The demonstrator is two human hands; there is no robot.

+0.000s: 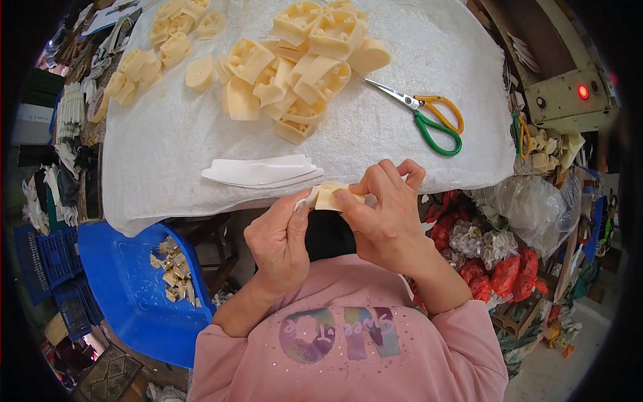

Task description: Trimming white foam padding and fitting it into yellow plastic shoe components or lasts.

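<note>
Close to my body, at the table's front edge, my right hand [385, 204] grips a small cream plastic shoe heel [329, 197], thumb pressed on it. My left hand [280, 231] pinches the end of a white strip [309, 198] that lies against the heel's left side; how far it runs around the heel is hidden by my fingers. Just beyond my left hand, a few white curved strips [258, 171] lie stacked on the cloth. A large pile of cream heels [295, 67] sits farther back. Scissors [422, 110] with one yellow and one green handle lie half-open to the right.
White woven cloth [167, 147] covers the table. Another group of heels [140, 70] is at the far left. A blue plastic chair [127, 288] with small scraps on it stands at left. Red and clear plastic bags [512, 275] crowd the right; a machine with a red light [583, 92] stands behind.
</note>
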